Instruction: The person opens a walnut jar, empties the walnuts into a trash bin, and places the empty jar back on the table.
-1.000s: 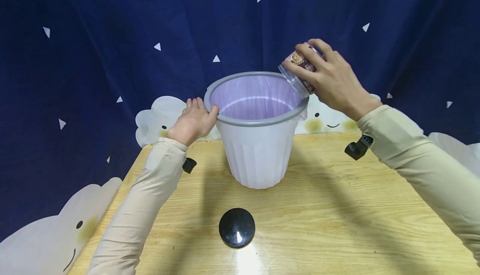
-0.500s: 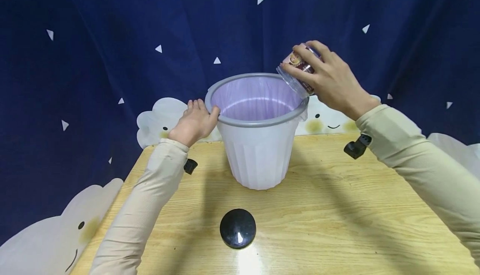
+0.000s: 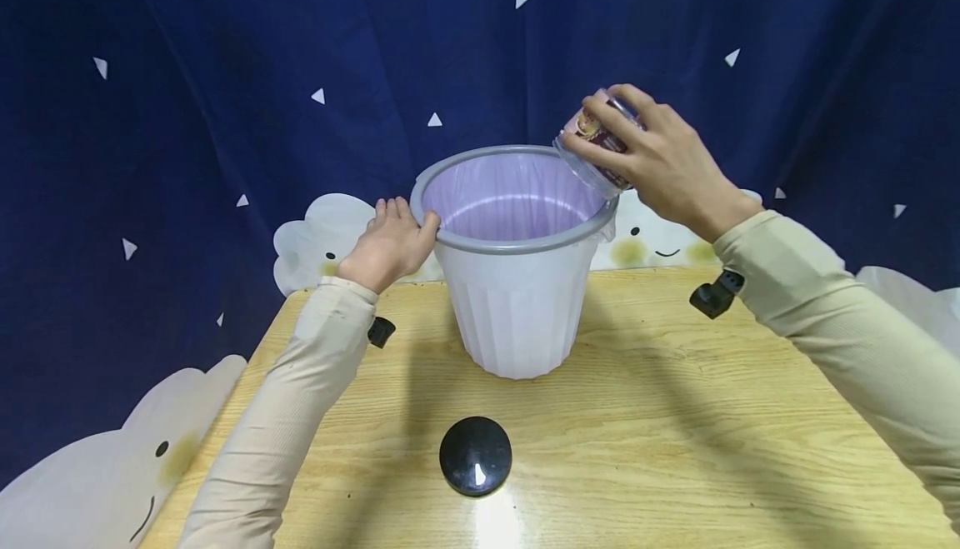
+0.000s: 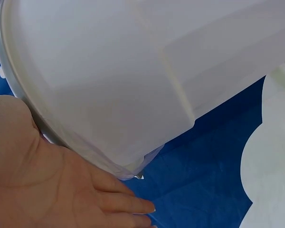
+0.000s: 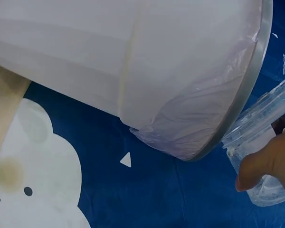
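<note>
In the head view, a white fluted trash bin [image 3: 517,307] with a grey rim and a purple liner bag [image 3: 498,182] stands upright on the table. My left hand [image 3: 390,241] rests against the left of the rim, thumb at the edge and fingers stretched out. The left wrist view shows its palm [image 4: 42,175] along the rim. My right hand [image 3: 667,162] grips a clear plastic jar [image 3: 596,170] with a printed label, tilted mouth-down over the right of the rim. In the right wrist view the jar [image 5: 266,121] is close to the rim. Its contents cannot be made out.
A round black lid [image 3: 476,456] lies on the wooden table [image 3: 645,449] in front of the bin. Behind hangs a dark blue curtain [image 3: 420,41] with white triangles. Smiling cloud cutouts [image 3: 315,232] stand along the back and left edges.
The right hand and the jar have shifted very slightly, the jar still tilted over the rim. The left hand stays on the rim. The head view has moved a little.
</note>
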Demonstrator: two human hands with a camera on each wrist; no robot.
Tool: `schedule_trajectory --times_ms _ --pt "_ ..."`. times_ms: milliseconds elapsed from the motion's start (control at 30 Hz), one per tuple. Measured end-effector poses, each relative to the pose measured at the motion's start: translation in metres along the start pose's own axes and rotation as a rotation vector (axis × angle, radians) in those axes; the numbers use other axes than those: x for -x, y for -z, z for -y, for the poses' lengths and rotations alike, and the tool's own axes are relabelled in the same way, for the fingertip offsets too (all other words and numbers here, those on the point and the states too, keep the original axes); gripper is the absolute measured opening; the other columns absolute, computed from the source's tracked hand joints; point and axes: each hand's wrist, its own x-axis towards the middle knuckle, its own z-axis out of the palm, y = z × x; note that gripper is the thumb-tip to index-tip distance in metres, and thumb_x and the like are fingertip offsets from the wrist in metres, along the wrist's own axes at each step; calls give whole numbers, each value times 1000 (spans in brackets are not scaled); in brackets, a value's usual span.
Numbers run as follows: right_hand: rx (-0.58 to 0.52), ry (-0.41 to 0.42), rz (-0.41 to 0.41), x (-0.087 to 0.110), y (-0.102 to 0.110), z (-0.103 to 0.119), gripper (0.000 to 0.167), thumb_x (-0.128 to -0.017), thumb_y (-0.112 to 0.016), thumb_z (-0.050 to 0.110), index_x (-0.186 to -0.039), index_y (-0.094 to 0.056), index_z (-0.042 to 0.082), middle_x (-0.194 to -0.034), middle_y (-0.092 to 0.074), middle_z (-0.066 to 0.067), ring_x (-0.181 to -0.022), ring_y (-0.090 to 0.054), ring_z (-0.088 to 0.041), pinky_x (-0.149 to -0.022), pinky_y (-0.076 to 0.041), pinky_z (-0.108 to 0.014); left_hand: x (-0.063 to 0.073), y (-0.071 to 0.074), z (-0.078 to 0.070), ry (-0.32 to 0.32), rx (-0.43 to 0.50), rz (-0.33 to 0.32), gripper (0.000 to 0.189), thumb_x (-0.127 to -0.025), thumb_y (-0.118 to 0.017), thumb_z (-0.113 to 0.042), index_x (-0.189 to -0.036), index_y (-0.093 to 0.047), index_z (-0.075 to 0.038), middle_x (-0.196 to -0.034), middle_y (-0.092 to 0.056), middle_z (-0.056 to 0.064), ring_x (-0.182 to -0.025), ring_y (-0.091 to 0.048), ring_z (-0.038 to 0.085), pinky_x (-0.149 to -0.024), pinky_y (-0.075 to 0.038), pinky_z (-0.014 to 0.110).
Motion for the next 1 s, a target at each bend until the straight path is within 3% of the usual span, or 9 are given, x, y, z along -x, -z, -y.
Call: schedule_trajectory --times_ms 167,300,500,733,1000 --pt "56 54 -6 1 -1 0 86 -69 -81 2 -142 -43 27 -146 -38 -16 -130 -36 -41 -79 -47 -55 -1 -1 -1 -2 2 5 76 -97 -12 -41 -146 -5 18 -153 -4 36 -143 2 45 -118 -7 48" --pt "92 78 1 1 -1 0 88 -69 -79 -1 -143 -41 28 -147 -36 -16 -130 -35 -40 -81 -46 -54 0 -1 -1 -4 3 7 77 -97 -12 -42 -146 -5 18 -153 -4 35 -143 2 45 -118 -7 47" --pt "59 29 -8 -2 -2 4 87 -70 -80 2 -144 -41 28 -148 -37 -16 -132 -34 -40 -82 -45 -56 4 1 2 6 15 2 78 -97 -12 -42 -145 -5 18 -152 -4 37 -143 2 46 -118 -6 48" --pt "-59 -193 58 2 1 5 98 -62 -84 1 -146 -37 22 -144 -37 -20 -130 -34 -43 -85 -42 -60 4 1 2 -2 40 3 78 -97 -12 -42 -145 -5 18 -153 -3 36 -143 4 45 -118 -5 48" --pt "-364 -650 114 17 15 9 110 -56 -90 22 -148 -32 8 -140 -41 -24 -122 -41 -48 -97 -35 -65 4 -2 0 -2 44 -5 77 -97 -11 -41 -145 -5 19 -152 -4 37 -143 2 45 -118 -5 46"
